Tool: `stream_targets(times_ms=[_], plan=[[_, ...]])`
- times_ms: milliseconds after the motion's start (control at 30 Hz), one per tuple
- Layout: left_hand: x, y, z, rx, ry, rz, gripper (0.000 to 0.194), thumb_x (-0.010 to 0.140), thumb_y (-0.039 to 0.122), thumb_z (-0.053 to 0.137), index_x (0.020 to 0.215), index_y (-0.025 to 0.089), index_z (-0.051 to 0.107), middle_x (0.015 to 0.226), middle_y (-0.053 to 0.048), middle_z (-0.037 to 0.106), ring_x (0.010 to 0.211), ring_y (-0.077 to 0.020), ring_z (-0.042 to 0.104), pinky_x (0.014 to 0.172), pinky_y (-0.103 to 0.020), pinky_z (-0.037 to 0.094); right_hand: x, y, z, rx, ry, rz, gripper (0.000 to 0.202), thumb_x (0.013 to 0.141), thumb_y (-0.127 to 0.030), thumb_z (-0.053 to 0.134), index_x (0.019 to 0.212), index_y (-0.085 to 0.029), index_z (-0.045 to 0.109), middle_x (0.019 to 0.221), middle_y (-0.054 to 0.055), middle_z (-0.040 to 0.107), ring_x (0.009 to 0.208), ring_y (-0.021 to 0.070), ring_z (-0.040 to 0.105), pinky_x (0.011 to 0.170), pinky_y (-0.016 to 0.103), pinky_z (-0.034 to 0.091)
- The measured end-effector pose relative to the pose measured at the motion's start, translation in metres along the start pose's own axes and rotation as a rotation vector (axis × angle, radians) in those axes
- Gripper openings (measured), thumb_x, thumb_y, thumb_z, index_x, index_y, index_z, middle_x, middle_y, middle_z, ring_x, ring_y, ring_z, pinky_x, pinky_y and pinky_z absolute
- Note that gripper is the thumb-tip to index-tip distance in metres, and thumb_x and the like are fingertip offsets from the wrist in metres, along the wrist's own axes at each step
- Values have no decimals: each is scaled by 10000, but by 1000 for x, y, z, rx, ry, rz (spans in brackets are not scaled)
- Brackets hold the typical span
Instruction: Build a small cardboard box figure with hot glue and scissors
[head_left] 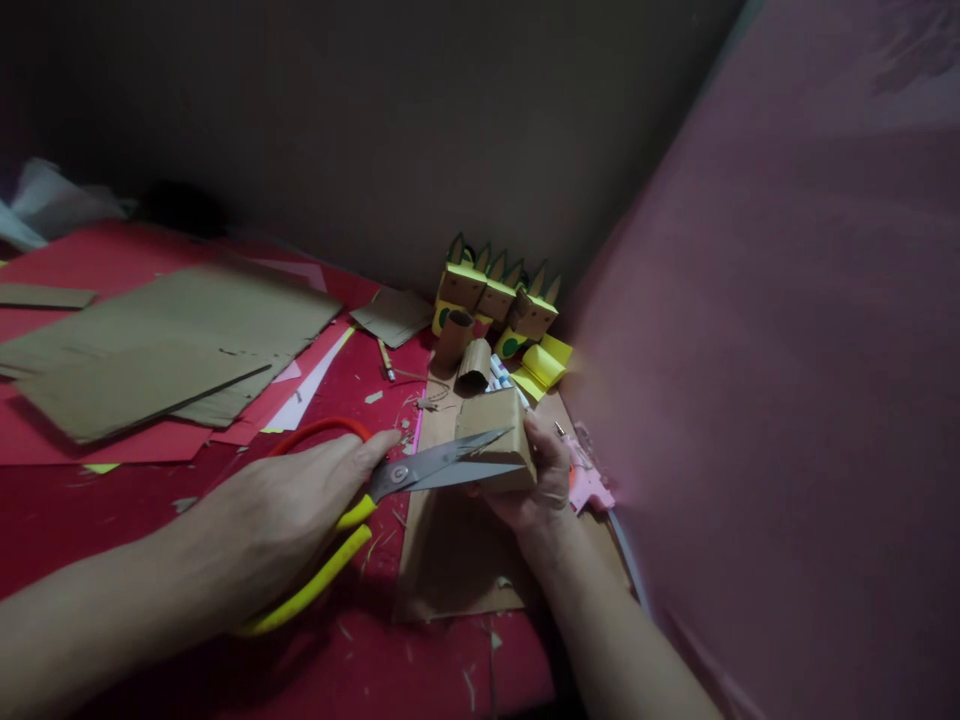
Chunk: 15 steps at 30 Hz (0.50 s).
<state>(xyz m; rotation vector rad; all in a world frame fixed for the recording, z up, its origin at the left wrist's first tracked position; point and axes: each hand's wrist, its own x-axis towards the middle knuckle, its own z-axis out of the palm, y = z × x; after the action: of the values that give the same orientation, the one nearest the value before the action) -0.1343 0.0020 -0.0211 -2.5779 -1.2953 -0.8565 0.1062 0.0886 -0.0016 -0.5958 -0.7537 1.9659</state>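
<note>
In the head view my left hand [289, 510] is closed round the handles of a pair of scissors [401, 475], with one yellow handle loop and one red. Slightly parted, the blades point right and lie across the near side of a small cardboard box [491, 415]; whether they touch it I cannot tell. My right hand [547, 470] grips that box from its right side and from below, above a cardboard sheet [461, 560]. Part of the right hand's fingers is hidden by the box.
Behind stand several cardboard figures [499, 300] with green-edged spikes, cardboard tubes [474, 365] and folded yellow paper [541, 367]. A pink glue gun [589, 480] lies right, near the pink wall [787, 350]. Large cardboard sheets [172, 330] and a pencil [385, 360] lie left on the red surface [67, 530].
</note>
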Motion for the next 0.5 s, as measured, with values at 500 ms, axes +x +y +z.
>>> stream_targets(times_ms=[500], plan=[[-5, -11, 11, -187, 16, -238, 528, 998, 293, 473, 1524, 250, 463, 1129, -102, 731, 867, -261, 720, 766, -363, 579, 1, -14, 10, 42, 307, -6, 224, 651, -277, 795, 853, -202, 736, 700, 30, 765, 659, 225, 684, 670, 390, 589]])
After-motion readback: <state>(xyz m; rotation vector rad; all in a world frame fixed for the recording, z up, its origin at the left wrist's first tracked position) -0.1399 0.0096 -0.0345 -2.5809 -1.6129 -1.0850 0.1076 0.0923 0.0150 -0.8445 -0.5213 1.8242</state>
